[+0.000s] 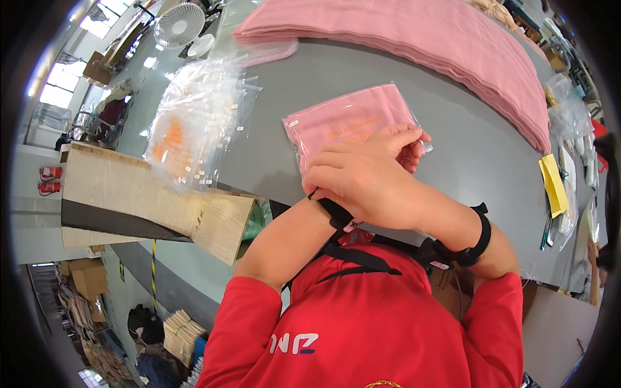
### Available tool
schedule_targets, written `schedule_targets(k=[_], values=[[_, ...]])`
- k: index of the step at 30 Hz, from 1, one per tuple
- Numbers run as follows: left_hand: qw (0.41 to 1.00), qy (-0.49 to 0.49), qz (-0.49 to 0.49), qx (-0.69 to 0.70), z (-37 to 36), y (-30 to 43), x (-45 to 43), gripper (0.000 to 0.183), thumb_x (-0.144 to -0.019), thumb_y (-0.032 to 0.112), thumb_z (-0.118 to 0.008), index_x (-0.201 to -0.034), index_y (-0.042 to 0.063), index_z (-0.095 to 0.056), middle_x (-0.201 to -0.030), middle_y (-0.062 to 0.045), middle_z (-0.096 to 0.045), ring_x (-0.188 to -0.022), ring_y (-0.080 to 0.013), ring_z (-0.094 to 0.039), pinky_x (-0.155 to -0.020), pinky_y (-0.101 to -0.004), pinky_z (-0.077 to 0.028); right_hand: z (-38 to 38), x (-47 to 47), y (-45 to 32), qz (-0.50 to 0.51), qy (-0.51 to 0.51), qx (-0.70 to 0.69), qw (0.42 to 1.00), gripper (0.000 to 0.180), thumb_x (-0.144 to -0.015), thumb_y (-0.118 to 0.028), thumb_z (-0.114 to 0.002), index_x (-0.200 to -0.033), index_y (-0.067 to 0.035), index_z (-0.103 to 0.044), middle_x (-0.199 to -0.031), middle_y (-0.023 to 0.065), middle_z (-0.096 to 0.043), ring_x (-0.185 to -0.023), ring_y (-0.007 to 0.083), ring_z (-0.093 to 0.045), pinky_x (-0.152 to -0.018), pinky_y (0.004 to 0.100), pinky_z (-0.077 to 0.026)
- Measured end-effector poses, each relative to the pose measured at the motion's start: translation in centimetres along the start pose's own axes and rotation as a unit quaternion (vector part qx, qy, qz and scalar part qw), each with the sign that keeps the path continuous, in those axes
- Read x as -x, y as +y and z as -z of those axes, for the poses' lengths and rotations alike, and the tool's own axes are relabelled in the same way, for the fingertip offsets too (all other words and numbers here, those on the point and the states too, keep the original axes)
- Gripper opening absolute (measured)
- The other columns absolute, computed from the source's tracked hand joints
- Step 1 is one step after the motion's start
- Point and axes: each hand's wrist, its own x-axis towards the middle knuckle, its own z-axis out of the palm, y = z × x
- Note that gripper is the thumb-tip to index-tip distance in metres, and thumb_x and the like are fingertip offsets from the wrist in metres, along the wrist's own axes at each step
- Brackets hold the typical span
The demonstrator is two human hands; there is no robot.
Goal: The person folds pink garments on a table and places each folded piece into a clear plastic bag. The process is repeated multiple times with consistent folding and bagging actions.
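Note:
My forearms cross over the near edge of the grey table. My right hand (356, 177) reaches across to my left wrist, its fingertips pinching the end of a black wrist strap (335, 208). Beyond it, my left hand (407, 145) is partly hidden, its fingers curled over the near right corner of a clear plastic bag (349, 114); whether they grip anything is unclear. This bag holds folded pink fabric and bears orange print. A pile of clear plastic bags (194, 121) with orange print lies to the left. Along the far side is a long stack of pink fabric (412, 29).
A wooden board structure (131, 179) adjoins the table's left edge. A yellow paper strip (553, 186) and pens (547, 233) lie at the right, near crumpled clear plastic (570, 106). A white fan (179, 25) stands at the far left. Another person's arm (593, 271) shows at the right rim.

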Motion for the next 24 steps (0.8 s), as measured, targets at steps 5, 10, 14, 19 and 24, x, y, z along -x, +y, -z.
schedule_targets(k=[5,10,14,19,24], values=[[1.000,0.025,-0.004,-0.011,0.5,0.3,0.2,0.026,-0.106,0.030,-0.057,-0.103,0.006,-0.067,-0.078,0.001,-0.059,-0.070,-0.0108,-0.053,-0.068,-0.0256,-0.046,0.9,1.1,-0.2,0.043,-0.034,0.087,0.995,0.019,-0.074,-0.011,-0.070,-0.092,-0.008,-0.065,-0.094,0.0036,-0.063,-0.093,0.0270,-0.060,-0.087,0.0423,-0.045],[0.999,0.027,-0.012,-0.030,1.4,-0.3,-0.4,0.026,-0.105,0.031,-0.058,-0.102,0.007,-0.066,-0.077,0.001,-0.058,-0.068,-0.0107,-0.052,-0.067,-0.0262,-0.046,0.3,2.2,-0.6,0.064,-0.023,0.101,0.993,0.023,-0.071,-0.009,-0.070,-0.093,-0.008,-0.066,-0.099,0.0025,-0.065,-0.098,0.0255,-0.062,-0.091,0.0410,-0.046],[0.999,0.038,-0.027,0.017,2.1,-1.0,-0.8,0.025,-0.103,0.031,-0.060,-0.099,0.007,-0.066,-0.076,0.000,-0.057,-0.069,-0.0098,-0.053,-0.066,-0.0264,-0.046,-0.1,2.8,-0.7,0.104,-0.028,0.176,0.979,0.020,-0.073,-0.010,-0.068,-0.093,-0.008,-0.066,-0.100,0.0034,-0.065,-0.100,0.0251,-0.063,-0.088,0.0401,-0.048],[0.990,0.062,-0.060,0.110,3.8,0.8,-0.3,0.020,-0.103,0.026,-0.060,-0.100,0.007,-0.066,-0.078,0.002,-0.057,-0.071,-0.0106,-0.053,-0.066,-0.0267,-0.046,0.0,5.3,-1.1,0.052,0.038,0.161,0.985,0.028,-0.077,-0.012,-0.077,-0.102,-0.007,-0.066,-0.105,0.0079,-0.066,-0.103,0.0276,-0.063,-0.084,0.0401,-0.048],[0.958,0.019,-0.116,0.263,5.1,3.9,0.2,0.014,-0.103,0.020,-0.060,-0.101,0.006,-0.062,-0.078,0.001,-0.053,-0.072,-0.0145,-0.048,-0.062,-0.0278,-0.042,-3.9,7.3,-1.8,-0.271,0.201,-0.295,0.894,0.053,-0.082,-0.013,-0.085,-0.126,-0.002,-0.058,-0.111,0.0086,-0.066,-0.100,0.0250,-0.061,-0.089,0.0377,-0.053]])
